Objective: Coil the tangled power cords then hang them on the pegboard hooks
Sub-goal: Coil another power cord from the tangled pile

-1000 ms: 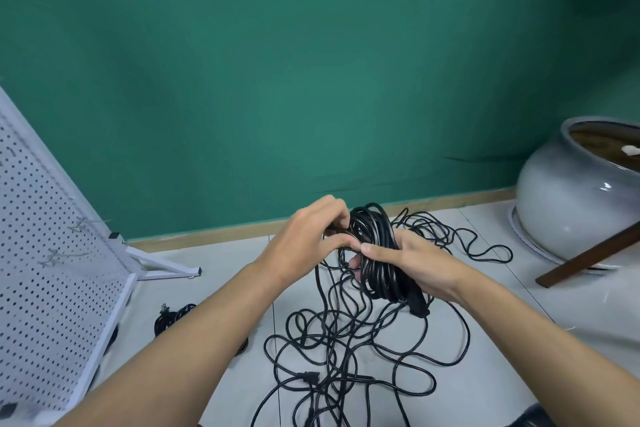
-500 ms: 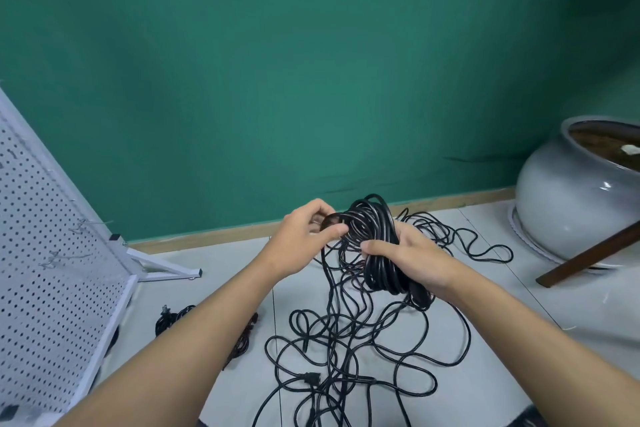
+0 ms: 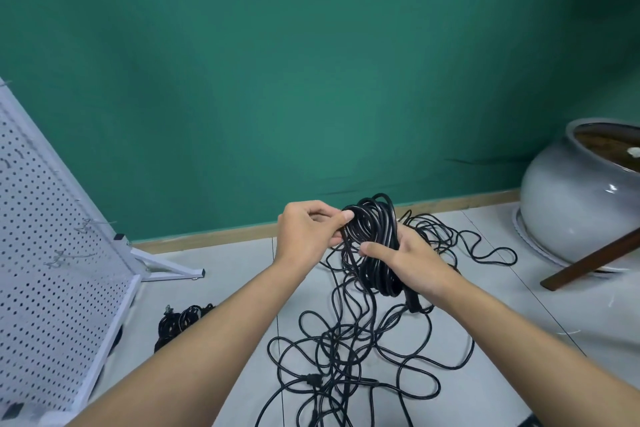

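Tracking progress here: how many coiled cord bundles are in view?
2. One coil is gripped in the right hand; a second coil lies on the floor beside the pegboard, partly behind the left forearm. More may be hidden.

No text, label, brand, number or sign can be read on the power cords [image 3: 372, 243], pegboard [image 3: 52, 288] or grey pot [image 3: 571, 211].

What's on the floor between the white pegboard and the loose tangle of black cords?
A small coiled bundle of black cord, partly hidden by the left forearm, lies between the white pegboard and the loose black tangle, in the head view.
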